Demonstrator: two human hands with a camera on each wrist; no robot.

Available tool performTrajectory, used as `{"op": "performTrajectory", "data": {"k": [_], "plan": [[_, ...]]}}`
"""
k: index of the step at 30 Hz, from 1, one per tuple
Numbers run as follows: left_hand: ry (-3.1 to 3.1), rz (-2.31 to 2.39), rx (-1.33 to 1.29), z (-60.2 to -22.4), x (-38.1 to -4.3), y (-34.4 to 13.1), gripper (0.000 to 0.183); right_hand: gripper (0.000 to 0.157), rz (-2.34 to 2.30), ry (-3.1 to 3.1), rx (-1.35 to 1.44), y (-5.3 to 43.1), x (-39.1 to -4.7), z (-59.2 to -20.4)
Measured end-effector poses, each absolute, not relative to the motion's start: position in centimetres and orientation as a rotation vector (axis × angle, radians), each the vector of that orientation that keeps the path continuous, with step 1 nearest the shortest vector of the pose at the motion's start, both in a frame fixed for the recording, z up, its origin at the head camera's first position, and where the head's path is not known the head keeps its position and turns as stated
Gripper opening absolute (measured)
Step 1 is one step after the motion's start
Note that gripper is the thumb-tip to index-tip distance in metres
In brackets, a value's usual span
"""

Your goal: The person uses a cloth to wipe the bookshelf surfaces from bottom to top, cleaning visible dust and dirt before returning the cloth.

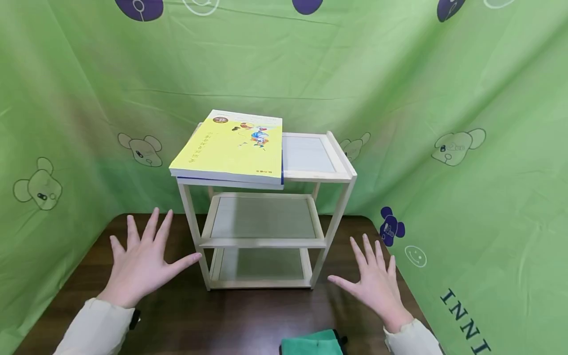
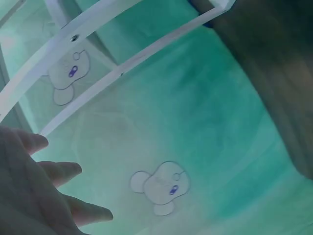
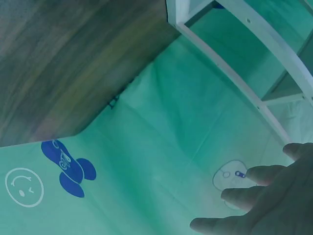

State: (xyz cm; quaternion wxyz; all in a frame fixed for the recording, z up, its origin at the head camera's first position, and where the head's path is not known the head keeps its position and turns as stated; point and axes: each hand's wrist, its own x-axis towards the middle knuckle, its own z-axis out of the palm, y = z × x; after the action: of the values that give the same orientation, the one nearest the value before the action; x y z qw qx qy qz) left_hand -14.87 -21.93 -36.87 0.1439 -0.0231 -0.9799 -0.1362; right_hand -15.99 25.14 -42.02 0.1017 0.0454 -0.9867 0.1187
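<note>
My left hand (image 1: 141,264) hovers with fingers spread to the left of a small white three-tier shelf (image 1: 262,242), holding nothing. On the other side, my right hand (image 1: 376,285) is likewise spread and free of any object. On the shelf's top tier, toward the left, lies a yellow-covered book (image 1: 230,150) with a cartoon picture. Beneath it shows the edge of another book (image 1: 230,183) with some blue. In the left wrist view, fingers (image 2: 90,212) reach in near the shelf frame (image 2: 98,83). Fingers (image 3: 244,198) also show in the right wrist view.
The shelf stands on a dark brown wooden table (image 1: 213,320). A green cloth item with black trim (image 1: 312,343) lies at the near edge, partly cut off. Green printed curtains (image 1: 466,207) hang behind and at both sides.
</note>
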Motion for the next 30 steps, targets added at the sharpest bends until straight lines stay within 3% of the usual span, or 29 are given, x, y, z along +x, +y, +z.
{"op": "performTrajectory", "data": {"k": [30], "plan": [[-2.696,-0.454,-0.198,-29.9,-16.0,-21.3,0.114,0.099,0.364,-2.839,0.260,23.4,-12.4,-47.9]]}}
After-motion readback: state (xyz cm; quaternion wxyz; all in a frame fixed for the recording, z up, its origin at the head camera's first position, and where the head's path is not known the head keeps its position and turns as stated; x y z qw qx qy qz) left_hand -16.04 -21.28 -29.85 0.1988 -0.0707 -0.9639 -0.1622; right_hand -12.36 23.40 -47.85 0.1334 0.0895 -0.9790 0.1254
